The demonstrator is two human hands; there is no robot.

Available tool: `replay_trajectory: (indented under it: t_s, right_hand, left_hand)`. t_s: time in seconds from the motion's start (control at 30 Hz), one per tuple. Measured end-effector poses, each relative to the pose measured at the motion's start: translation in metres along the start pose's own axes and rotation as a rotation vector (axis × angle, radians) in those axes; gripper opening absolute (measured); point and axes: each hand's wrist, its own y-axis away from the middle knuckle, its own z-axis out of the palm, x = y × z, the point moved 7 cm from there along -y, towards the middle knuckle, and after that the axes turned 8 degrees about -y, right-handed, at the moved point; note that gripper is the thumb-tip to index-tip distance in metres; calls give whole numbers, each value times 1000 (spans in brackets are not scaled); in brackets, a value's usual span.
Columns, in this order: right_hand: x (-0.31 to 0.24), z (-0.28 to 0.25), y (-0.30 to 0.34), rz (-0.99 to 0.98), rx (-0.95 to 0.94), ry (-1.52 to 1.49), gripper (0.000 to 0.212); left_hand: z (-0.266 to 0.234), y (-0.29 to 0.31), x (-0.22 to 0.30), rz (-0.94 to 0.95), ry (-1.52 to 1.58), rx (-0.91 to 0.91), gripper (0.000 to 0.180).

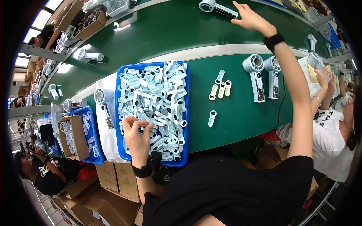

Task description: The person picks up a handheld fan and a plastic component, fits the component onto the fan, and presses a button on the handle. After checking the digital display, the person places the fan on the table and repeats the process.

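Nearest the camera: the person's black shirt (226, 188), filling the lower middle of the view. Left hand (137, 135) is over the lower left part of a blue tray (187, 147), which is heaped with small pale blue oblong pieces (156, 94). Its grip is partly closed, thumb and fingers bent toward each other among the pieces; cannot tell whether it has hold of one. Right hand (250, 18) is stretched to the top of the view, at the handle end of a handheld fan (222, 10) lying on a green surface (166, 32) beyond a pale rail (226, 49). That grip is open, thumb and forefinger spread about the handle end; contact cannot be told. On the near green table (203, 137), right of the tray, lie five loose pieces (228, 89), four grouped and one nearer the person. Further right, two more fans (258, 83), side by side, circuitry exposed in their handles. Left of the tray, another fan (103, 98) rests on a white sheet (112, 145). Co-worker in a white shirt (330, 132) at far right
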Motion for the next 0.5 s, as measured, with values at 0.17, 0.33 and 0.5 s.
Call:
replay_trajectory:
  t_s: [0.17, 0.33, 0.5]
  right_hand:
    - [49, 50, -85, 172, 89, 221, 81]
    - [69, 46, -100, 94, 266, 317, 75]
    - [97, 54, -98, 253, -231, -406, 52]
  left_hand:
    - [-9, -2, 0, 55, 41, 36, 17]
    - [-11, -1, -15, -28, 98, -28, 13]
    - [-9, 5, -29, -233, 442, -3, 10]
